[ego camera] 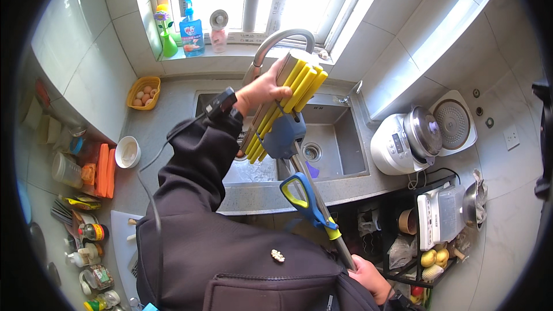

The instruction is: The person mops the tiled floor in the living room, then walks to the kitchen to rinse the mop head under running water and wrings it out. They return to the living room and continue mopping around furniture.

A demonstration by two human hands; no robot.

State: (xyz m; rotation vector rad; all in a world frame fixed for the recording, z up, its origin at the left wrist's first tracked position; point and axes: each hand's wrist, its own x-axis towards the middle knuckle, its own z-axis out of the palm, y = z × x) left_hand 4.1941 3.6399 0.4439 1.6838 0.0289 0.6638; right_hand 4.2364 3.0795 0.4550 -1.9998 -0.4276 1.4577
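A roller sponge mop head, with yellow rollers and a blue-grey housing, is held up over a double steel sink. My left hand grips the upper part of the head, thumb against the yellow rollers. From the housing a metal mop pole slopes down toward my body, carrying a blue and lime pull lever. Low on that pole my right hand is closed around it. The curved steel faucet rises behind the head. Water shows in the left basin, partly hidden by the mop.
On the left counter are a basket of eggs, a white bowl and sauce bottles. A blue soap bottle stands on the windowsill. Right of the sink sits a white rice cooker, above a black rack.
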